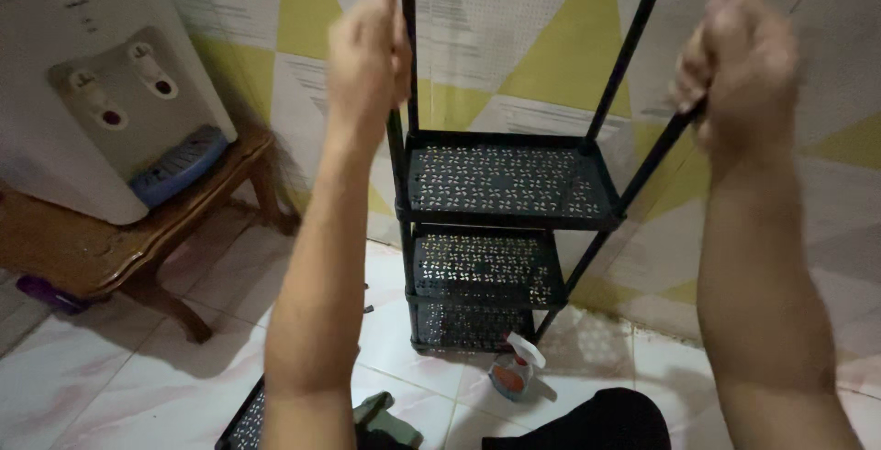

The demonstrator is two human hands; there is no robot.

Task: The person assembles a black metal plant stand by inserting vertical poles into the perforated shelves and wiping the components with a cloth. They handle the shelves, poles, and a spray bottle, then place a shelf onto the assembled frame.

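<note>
Black metal rack [500, 230] stands at centre frame against the tiled wall, three perforated shelves stacked. Left hand [367, 51], upper centre, has its fingers wrapped round a near upright post; right hand [739, 69], upper right, is fisted round another. Dispenser [101, 83] on a wooden table [83, 253] upper left; spray bottle [516, 369] on the floor below.

Yellow-and-white patterned wall [541, 46] at twelve o'clock, pale tiled floor [110, 386] below, wooden stool [101, 248] at nine o'clock carrying a water dispenser [83, 74].
</note>
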